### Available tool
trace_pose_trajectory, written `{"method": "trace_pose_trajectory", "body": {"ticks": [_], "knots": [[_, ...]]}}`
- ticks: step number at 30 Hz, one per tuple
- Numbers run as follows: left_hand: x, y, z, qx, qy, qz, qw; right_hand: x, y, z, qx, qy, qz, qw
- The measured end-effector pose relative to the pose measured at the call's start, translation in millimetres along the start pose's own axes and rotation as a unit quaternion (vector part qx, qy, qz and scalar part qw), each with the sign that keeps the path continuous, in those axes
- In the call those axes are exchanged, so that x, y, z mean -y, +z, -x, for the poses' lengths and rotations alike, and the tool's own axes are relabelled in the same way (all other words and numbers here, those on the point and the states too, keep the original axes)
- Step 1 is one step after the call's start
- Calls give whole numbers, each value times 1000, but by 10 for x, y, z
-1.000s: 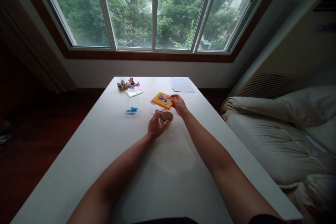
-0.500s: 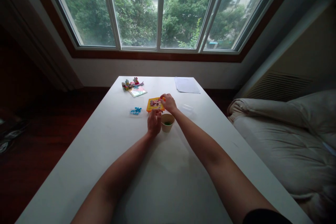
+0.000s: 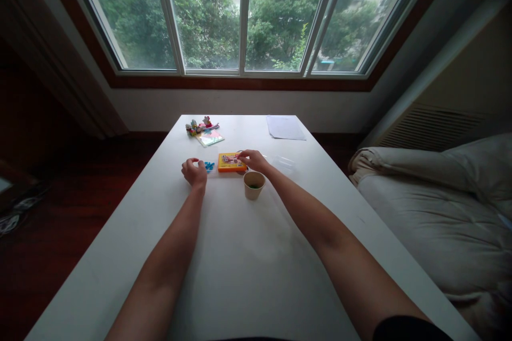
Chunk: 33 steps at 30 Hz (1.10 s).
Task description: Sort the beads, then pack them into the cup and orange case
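Note:
My right hand [image 3: 253, 160] grips the right edge of a flat orange board [image 3: 230, 163] with small pictures on it, which lies on the white table [image 3: 240, 277]. Just in front of it stands a tan paper cup [image 3: 254, 185] with something green inside. My left hand [image 3: 194, 171] rests on the table left of the board. Its fingers are curled beside a small clear bag of blue pieces [image 3: 208, 165]. Whether it grips the bag is hidden by the hand.
Small toy figures [image 3: 199, 126] and a coloured card [image 3: 210, 138] lie at the far left of the table. A white sheet of paper [image 3: 285, 128] lies at the far right, with a clear plastic piece [image 3: 285, 162] nearer. A cushioned sofa [image 3: 432, 213] runs along the right.
The orange board came down from the air, moved left and now lies flat. My left hand left the cup and moved left to the blue pieces.

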State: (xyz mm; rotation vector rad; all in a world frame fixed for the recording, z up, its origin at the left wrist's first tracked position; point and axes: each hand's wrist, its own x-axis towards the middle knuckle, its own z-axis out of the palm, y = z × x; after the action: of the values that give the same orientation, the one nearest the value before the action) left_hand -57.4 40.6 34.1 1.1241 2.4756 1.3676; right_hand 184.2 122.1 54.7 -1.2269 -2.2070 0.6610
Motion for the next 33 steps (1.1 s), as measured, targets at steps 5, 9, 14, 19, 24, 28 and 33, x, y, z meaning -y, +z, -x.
{"method": "trace_pose_trajectory", "body": {"ticks": [5,9,14,19,24,28,33], "knots": [[135,50,-43,58,15,-72,996,-13,-30,50,65,58,-32,996],[176,53,-94,79,29,-98,992,-17,-79,103,35,43,-35,998],[192,-1,-126,117,28,-98,988,-90,-152,293,-92,34,-125,987],[150,-14,-104,112,16,-52,992,-135,-195,554,-190,66,-199,959],[54,-17,-94,86,11,1,996,-13,-178,758,-291,88,-174,937],[-47,14,-1,72,2,69,995,31,-118,778,-277,84,-203,935],[-203,161,343,155,72,155,973,-31,-5,723,-181,89,-323,924]]}}
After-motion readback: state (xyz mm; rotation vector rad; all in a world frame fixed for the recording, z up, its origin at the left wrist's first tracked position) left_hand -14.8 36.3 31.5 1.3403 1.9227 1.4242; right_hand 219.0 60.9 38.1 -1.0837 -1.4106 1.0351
